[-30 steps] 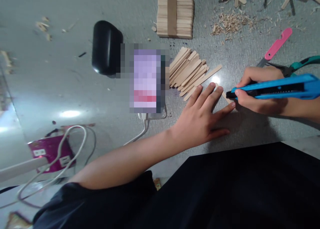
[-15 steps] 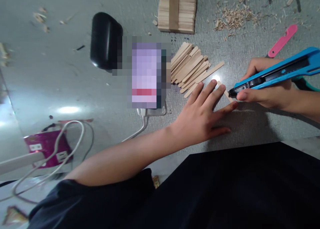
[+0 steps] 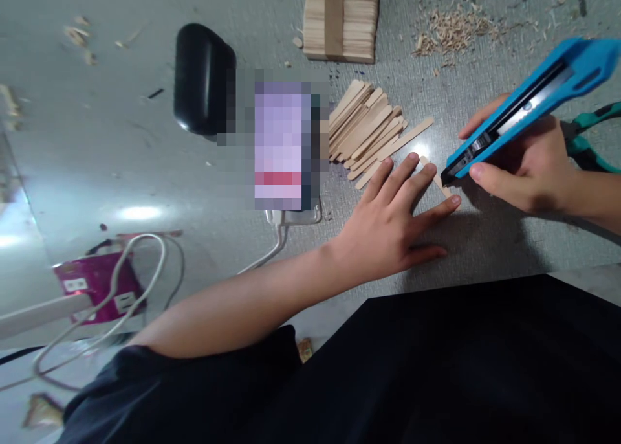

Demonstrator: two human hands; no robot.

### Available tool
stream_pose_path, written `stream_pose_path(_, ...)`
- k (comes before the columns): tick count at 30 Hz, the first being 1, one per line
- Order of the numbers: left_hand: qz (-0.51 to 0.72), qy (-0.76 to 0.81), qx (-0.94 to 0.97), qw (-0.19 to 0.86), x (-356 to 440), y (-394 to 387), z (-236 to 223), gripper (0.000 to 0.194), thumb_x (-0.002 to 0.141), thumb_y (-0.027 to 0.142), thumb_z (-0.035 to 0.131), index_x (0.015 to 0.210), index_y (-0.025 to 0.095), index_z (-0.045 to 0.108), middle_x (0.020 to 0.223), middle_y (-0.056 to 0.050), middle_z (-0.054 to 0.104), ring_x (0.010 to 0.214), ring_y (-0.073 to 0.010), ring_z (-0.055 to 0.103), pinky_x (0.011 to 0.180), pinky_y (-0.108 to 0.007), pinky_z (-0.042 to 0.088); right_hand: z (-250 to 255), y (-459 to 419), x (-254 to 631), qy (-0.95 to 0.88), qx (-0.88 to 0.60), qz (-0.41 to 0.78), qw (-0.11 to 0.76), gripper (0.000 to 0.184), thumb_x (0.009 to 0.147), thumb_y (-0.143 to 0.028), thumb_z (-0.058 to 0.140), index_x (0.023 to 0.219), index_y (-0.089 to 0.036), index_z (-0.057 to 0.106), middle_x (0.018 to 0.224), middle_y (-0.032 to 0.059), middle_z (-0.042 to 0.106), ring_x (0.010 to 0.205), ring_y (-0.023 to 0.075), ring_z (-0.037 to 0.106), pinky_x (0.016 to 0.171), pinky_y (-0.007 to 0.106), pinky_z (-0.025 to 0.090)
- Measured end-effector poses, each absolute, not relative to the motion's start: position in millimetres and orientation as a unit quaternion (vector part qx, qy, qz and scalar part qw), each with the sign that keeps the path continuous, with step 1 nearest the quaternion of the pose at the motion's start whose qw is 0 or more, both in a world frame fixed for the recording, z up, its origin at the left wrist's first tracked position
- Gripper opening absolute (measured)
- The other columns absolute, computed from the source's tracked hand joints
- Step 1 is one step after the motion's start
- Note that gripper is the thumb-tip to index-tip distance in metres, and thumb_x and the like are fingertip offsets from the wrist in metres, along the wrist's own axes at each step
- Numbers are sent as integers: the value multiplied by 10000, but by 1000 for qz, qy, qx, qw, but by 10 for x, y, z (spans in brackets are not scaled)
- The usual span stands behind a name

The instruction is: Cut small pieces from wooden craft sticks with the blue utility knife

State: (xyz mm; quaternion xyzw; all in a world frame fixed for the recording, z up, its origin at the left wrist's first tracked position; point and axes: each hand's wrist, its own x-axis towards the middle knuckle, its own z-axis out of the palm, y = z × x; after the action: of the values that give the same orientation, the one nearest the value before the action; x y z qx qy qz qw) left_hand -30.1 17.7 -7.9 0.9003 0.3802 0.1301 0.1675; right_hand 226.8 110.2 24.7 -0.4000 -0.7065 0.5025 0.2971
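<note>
Now my right hand [image 3: 538, 166], fingers clasping the blue plastic utility knife [image 3: 520, 115], has swung its handle farther from me; its tip stays at the slim pale wooden stick [image 3: 438, 179], so the working spot seems unchanged. My left hand [image 3: 388, 217], fingers spread, steadies it on the grey table [image 3: 145, 159]. The shiny purple packet [image 3: 99, 279] hides its contents.

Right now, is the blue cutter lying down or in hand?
In hand: the right hand grips the blue cutter, its dark tip at the single stick touched by the left hand.
</note>
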Motion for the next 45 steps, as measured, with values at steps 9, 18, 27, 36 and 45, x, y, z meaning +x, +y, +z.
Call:
stream_pose_path(9,113,388,898,177,-298,178,-65,795,983,680,748,1669,337,540,1766,-199,407,1681,-500,315,1341,-732,240,194,1103,2224,-621,-404,594,314,386,751,-203,923,1050,-217,679,827,-18,747,592,128,667,528,278,577)
stream_pose_path(18,113,387,901,161,-295,175,-62,777,997,664,736,1663,313,544,1741,-225,422,1674,-503,330,1326,-732,267,173,1117,2213,-656,-402,558,312,390,744,-264,947,990,-250,644,832,-29,742,642,144,687,597,313,611)
stream_pose_path(27,124,387,899,163,-301,162,-97,777,1003,693,713,1667,327,542,1755,-221,407,1677,-504,325,1336,-731,250,231,1086,2330,-743,-380,454,311,214,772,-187,766,942,-300,700,867,20,733,625,179,592,579,382,535)
stream_pose_path(36,118,386,900,163,-301,171,-86,785,1002,689,716,1672,323,531,1755,-220,403,1682,-507,313,1335,-727,256,184,1083,2344,-736,-362,455,346,180,823,-188,745,971,-283,712,824,8,720,598,167,597,602,394,542)
stream_pose_path(45,122,388,899,160,-306,164,-98,793,995,702,719,1673,337,531,1753,-203,414,1680,-493,325,1346,-708,252,168,1037,2368,-764,-408,385,318,204,791,-324,771,984,-298,712,815,27,697,615,189,555,520,381,466)
